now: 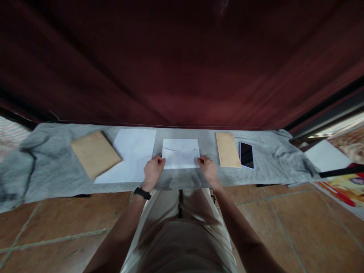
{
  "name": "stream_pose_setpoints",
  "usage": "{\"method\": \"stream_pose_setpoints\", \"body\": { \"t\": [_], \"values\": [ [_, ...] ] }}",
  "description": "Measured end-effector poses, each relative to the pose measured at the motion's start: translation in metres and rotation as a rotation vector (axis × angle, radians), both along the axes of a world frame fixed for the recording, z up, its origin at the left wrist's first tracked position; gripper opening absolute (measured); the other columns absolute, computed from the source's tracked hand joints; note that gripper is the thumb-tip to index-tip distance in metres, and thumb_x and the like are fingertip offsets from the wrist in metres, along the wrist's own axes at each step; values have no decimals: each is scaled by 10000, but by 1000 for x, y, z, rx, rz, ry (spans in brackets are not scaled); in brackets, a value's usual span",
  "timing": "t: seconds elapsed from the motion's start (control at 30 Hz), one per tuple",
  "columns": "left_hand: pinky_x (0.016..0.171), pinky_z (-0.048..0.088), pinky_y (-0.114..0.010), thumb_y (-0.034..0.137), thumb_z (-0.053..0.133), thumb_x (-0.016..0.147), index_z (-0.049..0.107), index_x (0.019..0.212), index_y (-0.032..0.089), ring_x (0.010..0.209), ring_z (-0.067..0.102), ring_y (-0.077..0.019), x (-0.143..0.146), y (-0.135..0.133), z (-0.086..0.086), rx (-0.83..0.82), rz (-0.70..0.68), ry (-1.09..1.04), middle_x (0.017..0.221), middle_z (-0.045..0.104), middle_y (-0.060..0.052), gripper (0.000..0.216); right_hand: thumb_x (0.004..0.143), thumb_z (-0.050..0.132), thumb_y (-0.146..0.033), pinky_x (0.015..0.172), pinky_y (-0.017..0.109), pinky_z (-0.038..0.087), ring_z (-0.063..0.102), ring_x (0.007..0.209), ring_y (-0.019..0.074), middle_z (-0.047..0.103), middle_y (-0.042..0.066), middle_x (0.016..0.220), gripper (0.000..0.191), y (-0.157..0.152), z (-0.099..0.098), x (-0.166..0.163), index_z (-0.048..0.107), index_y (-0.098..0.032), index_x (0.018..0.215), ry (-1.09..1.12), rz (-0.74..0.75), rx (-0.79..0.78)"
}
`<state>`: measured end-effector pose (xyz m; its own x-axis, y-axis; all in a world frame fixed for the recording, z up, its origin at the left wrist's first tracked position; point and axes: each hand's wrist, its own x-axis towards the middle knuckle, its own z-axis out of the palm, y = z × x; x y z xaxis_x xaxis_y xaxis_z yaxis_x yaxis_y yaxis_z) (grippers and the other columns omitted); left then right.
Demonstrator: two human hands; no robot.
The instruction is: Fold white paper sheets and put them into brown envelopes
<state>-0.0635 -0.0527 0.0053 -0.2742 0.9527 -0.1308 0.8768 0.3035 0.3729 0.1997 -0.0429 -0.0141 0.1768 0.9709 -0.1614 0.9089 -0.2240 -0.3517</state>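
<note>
A folded white sheet of paper lies in front of me on the grey cloth, its upper layer lifted slightly along a curved edge. My left hand, with a black band on the wrist, pinches its left edge. On the opposite side my right hand pinches the right edge between thumb and fingers. Larger white sheets lie flat just left of my left hand. A brown envelope rests a little to the right of my right hand.
More brown envelopes are stacked at the left, overlapping the white sheets. A phone with a dark screen lies right of the single envelope. Grey cloth covers the narrow table. A dark red curtain hangs behind it.
</note>
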Motion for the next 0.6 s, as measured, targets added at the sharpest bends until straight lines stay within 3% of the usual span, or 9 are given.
{"method": "stream_pose_setpoints", "body": {
  "t": [0.3, 0.6],
  "values": [
    [694, 449, -289, 459, 482, 999, 744, 1001, 248, 904, 728, -250, 7, 9, 7, -51, 7, 106, 1004, 793, -91, 336, 1061, 484, -460, 696, 270, 472, 725, 871, 214, 768, 101, 945, 351, 5, 4, -5, 732, -213, 1077, -43, -11, -10],
    [748, 473, -321, 444, 467, 1004, 732, 1059, 230, 938, 729, -278, 9, 15, 3, -37, -19, 155, 990, 785, -121, 345, 1062, 492, -441, 737, 276, 501, 736, 904, 215, 774, 96, 978, 322, 12, 5, -7, 721, -218, 1101, -67, -1, -1]
  ]
}}
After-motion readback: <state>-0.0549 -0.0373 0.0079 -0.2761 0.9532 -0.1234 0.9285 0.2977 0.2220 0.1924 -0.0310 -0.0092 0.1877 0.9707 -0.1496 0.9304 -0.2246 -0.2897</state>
